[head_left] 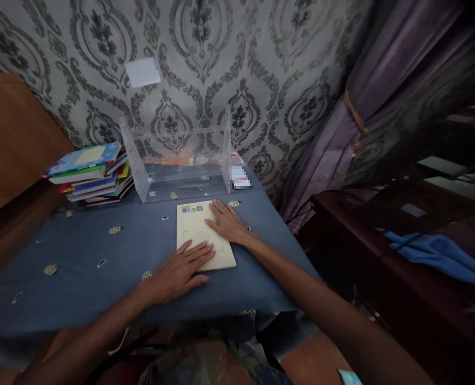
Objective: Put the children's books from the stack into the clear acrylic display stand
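On a book (200, 235), left hand (181, 271) and right hand (227, 223) press flat, fingers loosely spread; behind it, a rack (136, 163).

My feed: patterned wallpaper (257, 48) behind | I see a pale card (143, 72) against it, upper left | mauve curtain (389, 75) at right, gathered by a gold tie (354, 112) | blue cloth (437, 254) crumpled on dark red furniture (355, 227) | brown wood panel (16, 133) at my left edge
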`<state>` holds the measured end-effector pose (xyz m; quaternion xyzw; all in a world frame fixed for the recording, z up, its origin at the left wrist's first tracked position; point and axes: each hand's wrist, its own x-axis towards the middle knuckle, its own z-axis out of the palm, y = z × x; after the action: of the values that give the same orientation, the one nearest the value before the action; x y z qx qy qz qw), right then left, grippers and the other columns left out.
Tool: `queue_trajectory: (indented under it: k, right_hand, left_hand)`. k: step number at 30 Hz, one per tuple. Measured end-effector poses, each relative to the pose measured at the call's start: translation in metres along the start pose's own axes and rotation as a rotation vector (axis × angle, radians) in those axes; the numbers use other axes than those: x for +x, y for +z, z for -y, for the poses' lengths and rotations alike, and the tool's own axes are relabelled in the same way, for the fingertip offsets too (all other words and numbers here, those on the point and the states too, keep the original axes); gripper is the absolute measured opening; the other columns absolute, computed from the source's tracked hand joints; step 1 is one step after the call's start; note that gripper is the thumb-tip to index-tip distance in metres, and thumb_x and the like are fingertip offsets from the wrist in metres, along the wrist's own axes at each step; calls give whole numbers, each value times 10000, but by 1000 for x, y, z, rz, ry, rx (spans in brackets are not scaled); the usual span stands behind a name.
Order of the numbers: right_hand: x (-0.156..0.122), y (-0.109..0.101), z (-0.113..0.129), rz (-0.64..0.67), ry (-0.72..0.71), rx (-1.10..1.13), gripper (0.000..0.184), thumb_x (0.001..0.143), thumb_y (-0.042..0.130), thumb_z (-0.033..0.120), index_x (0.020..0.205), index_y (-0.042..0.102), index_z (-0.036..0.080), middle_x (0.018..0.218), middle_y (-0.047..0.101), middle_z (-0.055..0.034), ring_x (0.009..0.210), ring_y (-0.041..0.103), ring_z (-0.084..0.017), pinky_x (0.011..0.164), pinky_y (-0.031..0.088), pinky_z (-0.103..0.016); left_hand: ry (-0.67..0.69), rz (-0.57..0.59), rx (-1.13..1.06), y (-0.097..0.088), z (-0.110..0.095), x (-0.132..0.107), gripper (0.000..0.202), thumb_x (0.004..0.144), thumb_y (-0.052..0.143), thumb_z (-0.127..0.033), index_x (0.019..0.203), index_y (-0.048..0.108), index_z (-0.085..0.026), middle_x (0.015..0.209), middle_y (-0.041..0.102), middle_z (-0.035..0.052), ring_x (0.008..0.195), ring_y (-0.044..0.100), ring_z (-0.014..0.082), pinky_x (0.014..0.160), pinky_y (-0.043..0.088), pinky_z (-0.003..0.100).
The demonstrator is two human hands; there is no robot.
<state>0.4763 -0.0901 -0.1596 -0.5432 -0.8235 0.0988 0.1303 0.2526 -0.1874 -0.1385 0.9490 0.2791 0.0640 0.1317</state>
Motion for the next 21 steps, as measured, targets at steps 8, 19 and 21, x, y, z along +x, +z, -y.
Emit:
queue_trajectory:
  k: [8,19,21]
  right_hand:
    - [-6,-4,1,1,-8,-11,618,1014,354,434,1517,365,76,1601,306,-173,1514,214,-265,1226,191,-461]
    - [-53,-11,0,-30,-198,69,569,998,445,396,1502,410,133,1567,380,-177,1480,305,-279,1203,263,-520]
    - [-74,-16,-1,34,-240,100,660,982,479,488,1522,369,127,1585,336,-190,1495,265,-284,1220,216,-528]
  left_hand:
    - [-259,-74,43,3,64,6,570,1048,264,-486,1566,258,-247,1635,232,60,1522,185,222,1236,194,464]
    - [-266,-110,146,10,73,-4,540,1051,274,-449,1562,264,-272,1629,254,63,1507,236,259,1206,271,498]
    - [-236,-102,152,14,63,-15,537,1053,285,-428,1569,226,-293,1633,240,61,1507,235,264,1200,279,510]
